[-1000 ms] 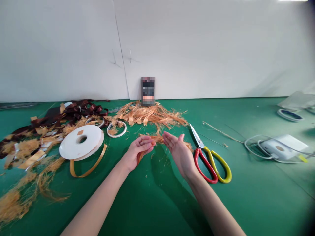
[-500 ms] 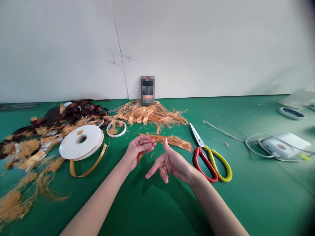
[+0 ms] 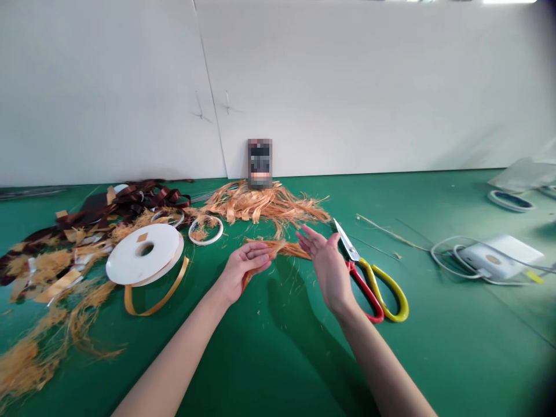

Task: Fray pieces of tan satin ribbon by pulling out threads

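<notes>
The left hand (image 3: 245, 269) cups a frayed ribbon strip (image 3: 278, 249) at centre, fingers together and lightly curled over it — the right hand (image 3: 326, 263) stands open just beside, fingers apart, near the scissors (image 3: 364, 284).

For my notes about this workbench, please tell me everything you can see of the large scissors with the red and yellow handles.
The large scissors lie flat on the green table top, with their shiny metal blades closed and pointing up and left. Below the pivot, two long loop handles that look like plastic spread apart, one red and one yellow-green. The person's right hand is just beside the red handle; I cannot tell whether they touch.
</notes>
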### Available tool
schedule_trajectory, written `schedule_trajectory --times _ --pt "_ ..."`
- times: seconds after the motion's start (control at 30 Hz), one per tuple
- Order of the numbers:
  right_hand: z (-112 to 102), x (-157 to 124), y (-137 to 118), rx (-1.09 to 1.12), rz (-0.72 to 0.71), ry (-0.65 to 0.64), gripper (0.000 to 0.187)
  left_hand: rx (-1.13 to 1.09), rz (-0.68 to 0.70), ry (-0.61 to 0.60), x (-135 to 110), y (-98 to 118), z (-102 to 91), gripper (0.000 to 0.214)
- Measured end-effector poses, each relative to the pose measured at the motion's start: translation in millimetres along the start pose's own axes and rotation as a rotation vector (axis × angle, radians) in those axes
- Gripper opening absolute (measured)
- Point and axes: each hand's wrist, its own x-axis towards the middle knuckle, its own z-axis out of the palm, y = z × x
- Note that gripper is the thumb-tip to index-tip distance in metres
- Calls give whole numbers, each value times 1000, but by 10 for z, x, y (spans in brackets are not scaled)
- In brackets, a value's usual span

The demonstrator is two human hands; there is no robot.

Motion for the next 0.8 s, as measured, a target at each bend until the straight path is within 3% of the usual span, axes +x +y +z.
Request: schedule_trajectory --times 0.1,0.27,0.4,0.5,0.63,0.7,0.8 --pt "98 -57 -118 103 -132 37 61 76 -7 -52 -11 -9 13 29" --pt "168 -115 -235 267 -85 -99 60 195 46 -104 -10 -87 20 32" --pt "285 -143 -339 190 63 -260 69 325 90 -109 -9 -172 38 30" --pt "416 -208 -445 71 204 -480 83 492 186 -65 -17 -134 84 17" --pt "435 -283 -502 -385 538 -800 92 536 310 22 -23 111 200 13" --pt "355 -246 -482 -651 607 -712 87 471 289 50 -29 246 262 17" --pt "209 -75 -455 -771 449 -251 79 411 263 67 -44 337 321 20"
